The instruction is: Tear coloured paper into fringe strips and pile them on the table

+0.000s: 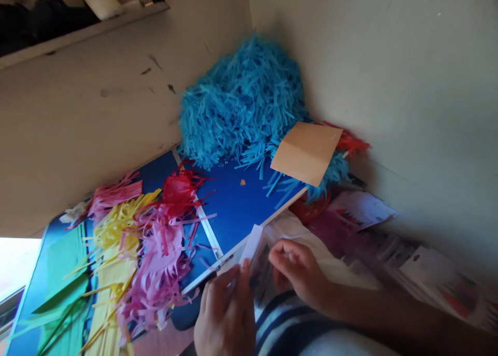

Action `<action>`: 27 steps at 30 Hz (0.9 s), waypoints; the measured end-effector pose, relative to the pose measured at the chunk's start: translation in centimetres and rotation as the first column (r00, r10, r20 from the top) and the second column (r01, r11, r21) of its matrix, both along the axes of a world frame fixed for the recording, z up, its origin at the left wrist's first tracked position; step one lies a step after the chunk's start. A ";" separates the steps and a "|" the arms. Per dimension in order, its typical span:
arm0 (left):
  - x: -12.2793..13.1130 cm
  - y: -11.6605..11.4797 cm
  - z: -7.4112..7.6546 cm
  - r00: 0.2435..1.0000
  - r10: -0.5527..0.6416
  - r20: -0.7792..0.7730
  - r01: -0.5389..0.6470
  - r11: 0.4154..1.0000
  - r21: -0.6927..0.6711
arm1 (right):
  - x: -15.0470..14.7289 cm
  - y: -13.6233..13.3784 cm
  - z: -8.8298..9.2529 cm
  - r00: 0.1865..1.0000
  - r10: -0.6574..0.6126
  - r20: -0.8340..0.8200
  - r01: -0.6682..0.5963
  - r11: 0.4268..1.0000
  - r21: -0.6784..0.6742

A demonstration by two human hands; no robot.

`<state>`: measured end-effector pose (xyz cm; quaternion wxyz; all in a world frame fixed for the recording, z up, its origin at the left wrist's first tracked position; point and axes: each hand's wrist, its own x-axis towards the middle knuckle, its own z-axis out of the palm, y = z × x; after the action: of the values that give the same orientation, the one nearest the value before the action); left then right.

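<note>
- We see a blue tabletop (233,205) set into a wall corner, with a white strip (199,206) running across it.
- Heap of blue shredded paper (241,101) fills the far corner.
- Tan card (305,151) lies on the heap's right fringe.
- Small orange scrap (242,181) sits alone on bare blue.
- Red fringe (179,190), pink fringe (159,257) and yellow fringe (116,226) overlap by the strip.
- Green paper (58,273) lies at the left end.

Fringe heap (241,96) crowds the board (237,205); middle seems free.

Bare left hand (225,317) and bare right hand (301,273), right forearm (389,314) unsleeved, striped garment (288,319) worn in broad dark navy and white bands.
</note>
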<state>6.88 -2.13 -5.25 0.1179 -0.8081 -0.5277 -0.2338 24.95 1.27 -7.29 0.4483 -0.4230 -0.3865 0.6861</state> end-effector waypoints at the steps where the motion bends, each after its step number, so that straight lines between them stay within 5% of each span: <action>1: 0.0 0.0 0.0 1.000 -0.010 -0.012 0.011 1.000 0.005 | -0.2 0.0 -0.1 0.998 0.055 -0.035 -0.056 0.998 -0.026; 5: 0.1 0.2 0.1 0.999 -0.020 -0.031 0.020 1.000 0.006 | -1.0 -0.1 -0.2 0.983 0.170 -0.073 -0.175 0.982 -0.067; 12: 0.2 0.2 0.1 0.999 -0.042 -0.007 0.042 0.999 -0.005 | -1.1 0.0 -0.5 0.991 0.100 0.088 -0.111 0.986 0.127; 21: 0.1 0.1 -0.2 0.999 -0.042 0.027 0.042 0.999 -0.028 | -1.8 0.4 -0.7 0.991 0.087 0.100 -0.098 0.990 0.104; 25: -0.4 0.1 -0.4 0.997 -0.018 0.077 0.021 0.999 -0.038 | -1.7 1.0 -2.5 0.967 0.079 0.241 -0.097 0.993 0.063; 27: -0.6 0.1 -0.3 0.995 -0.013 0.102 0.019 0.998 -0.056 | -0.8 1.7 -3.6 0.928 -0.043 0.369 -0.011 0.989 0.144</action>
<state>6.27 -2.03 -5.57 0.0659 -0.8024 -0.5329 -0.2605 24.12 2.95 -10.94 0.4020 -0.5148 -0.5093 0.5604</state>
